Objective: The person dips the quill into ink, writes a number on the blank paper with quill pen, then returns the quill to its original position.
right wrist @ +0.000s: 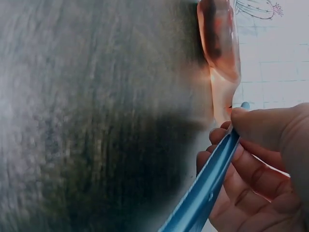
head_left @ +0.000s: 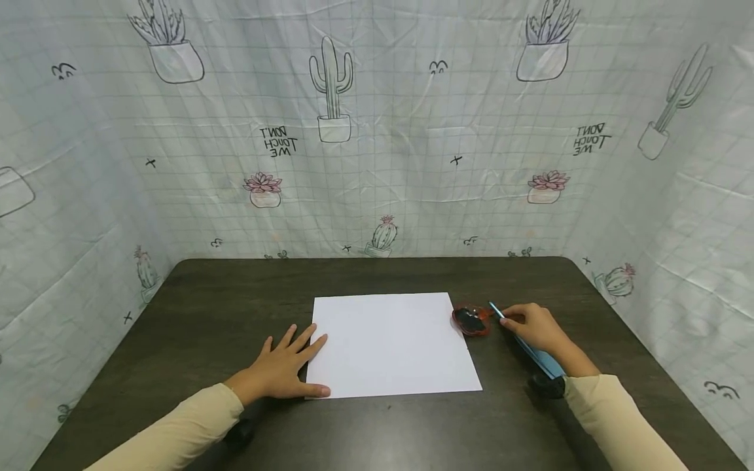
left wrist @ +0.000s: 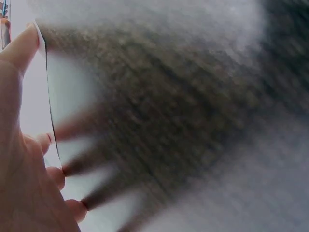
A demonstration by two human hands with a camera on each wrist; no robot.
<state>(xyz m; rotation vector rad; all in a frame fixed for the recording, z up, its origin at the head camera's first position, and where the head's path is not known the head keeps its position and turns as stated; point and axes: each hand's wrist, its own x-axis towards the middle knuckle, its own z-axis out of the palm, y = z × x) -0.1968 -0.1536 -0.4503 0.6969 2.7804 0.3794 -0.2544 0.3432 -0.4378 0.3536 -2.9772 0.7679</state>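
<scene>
A white sheet of paper (head_left: 391, 347) lies on the dark table. My left hand (head_left: 283, 367) rests at the sheet's left edge with fingers spread, the thumb and some fingertips on the paper. In the left wrist view, the thumb and fingers (left wrist: 58, 178) show along the paper's edge. My right hand (head_left: 535, 329) pinches the far end of a long blue strip-like thing (right wrist: 200, 195) between thumb and fingers; its near part passes under the wrist, and its exact kind is unclear. Just left of that hand sits a glossy, translucent red-orange thing (head_left: 471, 320) with a dark middle, by the sheet's right edge.
The dark wooden table (head_left: 247, 284) has rounded far corners. A pale cloth (head_left: 400, 131) printed with cacti and a grid hangs behind it and along both sides. Dark wrist straps or mounts sit beneath both sleeves.
</scene>
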